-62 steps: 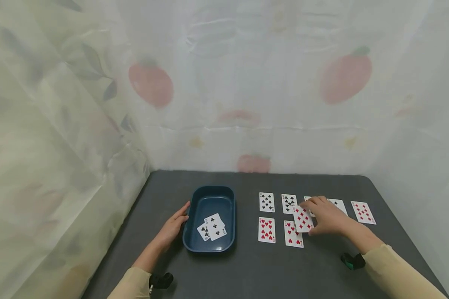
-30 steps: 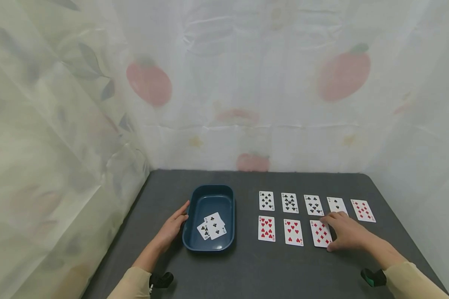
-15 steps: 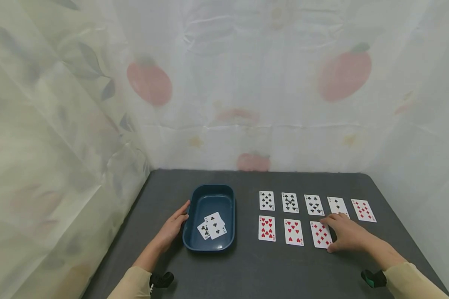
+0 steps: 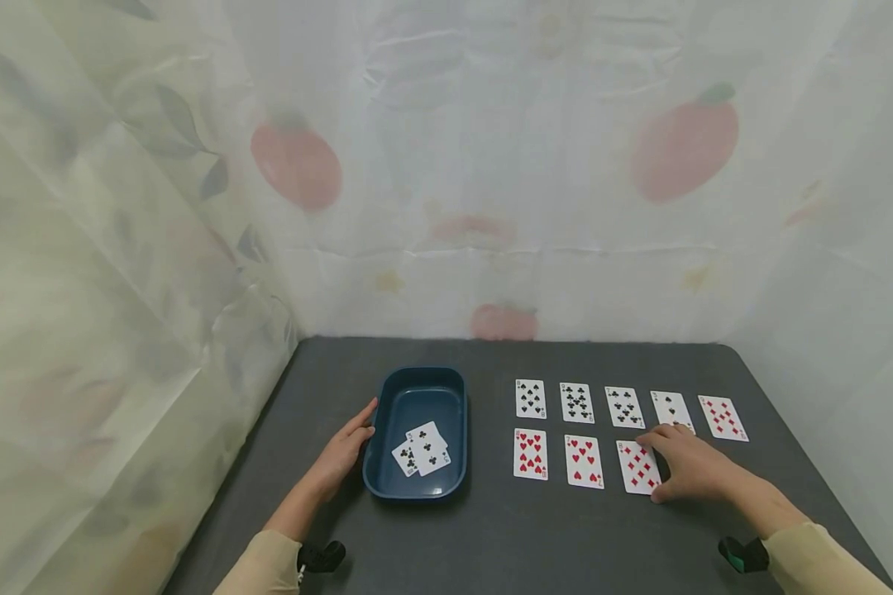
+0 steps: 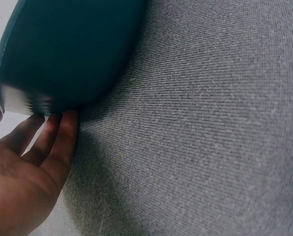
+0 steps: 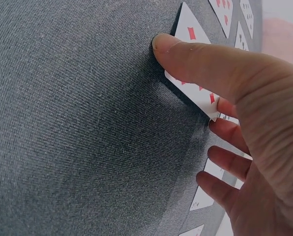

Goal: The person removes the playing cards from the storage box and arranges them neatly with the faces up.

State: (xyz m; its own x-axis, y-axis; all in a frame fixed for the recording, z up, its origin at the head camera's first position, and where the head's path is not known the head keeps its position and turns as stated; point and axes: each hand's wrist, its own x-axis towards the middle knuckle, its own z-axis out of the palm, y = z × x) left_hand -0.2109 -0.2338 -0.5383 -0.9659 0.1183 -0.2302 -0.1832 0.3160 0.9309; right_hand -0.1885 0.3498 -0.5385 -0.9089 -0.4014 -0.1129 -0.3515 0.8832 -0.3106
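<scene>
My left hand (image 4: 340, 457) has its fingers laid against the left outer wall of a dark blue tray (image 4: 422, 405). In the left wrist view, the fingertips (image 5: 70, 115) touch the side of the tray low down. Three overlapping club cards (image 4: 430, 450) lie inside the tray. On the right, my right hand (image 4: 692, 467) pinches a diamond playing card (image 4: 635, 467) by its edges, at the right end of the front row. The right wrist view shows the thumb (image 6: 168, 44) over one edge of that card and a finger at its corner. The card's right edge is partly covered.
A heart card (image 4: 530, 454) and another heart card (image 4: 584, 463) continue the front row leftward. Behind them runs a row of several black cards, such as a spade card (image 4: 530, 400), ending in a diamond card (image 4: 723, 419). A patterned curtain (image 4: 491, 165) hangs beyond the dark table.
My right hand has carried the diamond card right and down from over the heart card to the row's end, then stayed there. The left hand and tray have kept their place.
</scene>
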